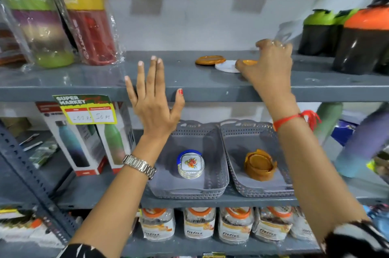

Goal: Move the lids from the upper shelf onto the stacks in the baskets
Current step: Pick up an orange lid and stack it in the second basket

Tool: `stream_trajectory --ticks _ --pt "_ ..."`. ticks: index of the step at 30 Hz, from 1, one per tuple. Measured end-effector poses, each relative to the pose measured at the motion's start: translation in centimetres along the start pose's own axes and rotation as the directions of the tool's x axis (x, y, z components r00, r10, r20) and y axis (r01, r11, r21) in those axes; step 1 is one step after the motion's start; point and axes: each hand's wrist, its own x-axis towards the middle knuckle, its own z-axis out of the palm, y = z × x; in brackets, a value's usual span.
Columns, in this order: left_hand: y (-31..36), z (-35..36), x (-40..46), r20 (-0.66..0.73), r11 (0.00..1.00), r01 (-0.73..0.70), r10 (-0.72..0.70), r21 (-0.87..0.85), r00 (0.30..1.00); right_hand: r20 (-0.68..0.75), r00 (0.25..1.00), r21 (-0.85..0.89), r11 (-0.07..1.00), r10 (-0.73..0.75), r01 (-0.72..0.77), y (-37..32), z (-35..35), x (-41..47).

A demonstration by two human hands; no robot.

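Observation:
On the upper grey shelf (189, 80) lie an orange-brown lid (209, 60), a white lid (228, 67) and a small orange lid (249, 62). My right hand (270, 66) reaches onto the shelf, its thumb and fingers closing on the small orange lid. My left hand (154, 97) is raised flat in front of the shelf edge, fingers spread, holding nothing. Below stand two grey baskets: the left basket (216, 173) holds a stack of clear lids topped by a floral white one (191, 164), the right basket (235, 177) holds a stack of orange-brown lids (260, 165).
Wrapped bottles (84, 19) stand at the upper shelf's left, shaker bottles with green and orange tops (357, 40) at its right. Boxed bottles (84, 144) sit left of the baskets, more bottles (357, 141) to their right. Packed jars (200, 224) fill the shelf below.

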Motion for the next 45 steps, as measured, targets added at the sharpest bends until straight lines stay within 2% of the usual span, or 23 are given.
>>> stream_trajectory --ticks 3,5,7,12,15,19,25,29,34,39,45 --pt "0.4 -0.2 -0.1 0.029 0.999 -0.002 0.003 -0.037 1.0 0.314 0.927 -0.136 0.976 0.208 -0.173 0.9 0.0 2.3" --pt "0.9 -0.3 -0.2 0.044 0.999 -0.023 0.025 -0.048 0.999 0.448 0.854 -0.173 0.963 0.263 -0.206 1.2 0.0 3.2" --pt "1.3 -0.3 -0.2 0.049 0.998 -0.031 0.033 -0.05 0.998 0.496 0.824 -0.173 0.961 0.274 -0.216 1.5 0.0 3.9" --pt "1.9 -0.1 -0.2 0.05 0.997 -0.021 0.025 -0.068 0.998 0.518 0.82 -0.08 0.969 0.242 -0.235 2.0 -0.2 4.4" --pt "1.8 0.1 -0.2 0.049 0.998 -0.03 0.033 -0.062 0.998 0.45 0.867 -0.031 0.974 0.214 -0.225 2.2 -0.3 3.9" --pt "1.6 0.3 -0.1 0.039 0.998 -0.036 0.038 -0.047 0.999 0.27 0.95 0.02 0.985 0.158 -0.169 1.7 -0.5 2.7" --pt "1.9 0.3 -0.1 0.04 0.999 -0.016 0.017 -0.035 0.999 0.052 0.998 0.214 0.976 -0.041 0.029 0.0 -1.3 -0.3" --pt "1.8 0.2 -0.1 0.044 0.999 -0.026 0.027 -0.023 0.999 -0.15 0.975 0.343 0.916 -0.163 0.206 -1.8 -1.7 -3.8" --pt "1.8 0.2 -0.2 0.039 0.998 -0.037 0.039 -0.048 0.998 -0.382 0.905 0.409 0.845 -0.184 0.345 -3.8 -2.3 -7.2" --pt "1.7 0.4 -0.1 0.043 0.999 -0.033 0.034 -0.025 0.998 -0.466 0.867 0.444 0.8 -0.178 0.403 -5.1 -4.0 -8.9" --pt "1.7 0.5 -0.2 0.041 0.999 -0.031 0.033 -0.035 0.999 -0.469 0.864 0.438 0.802 -0.182 0.406 -5.1 -4.4 -9.8"
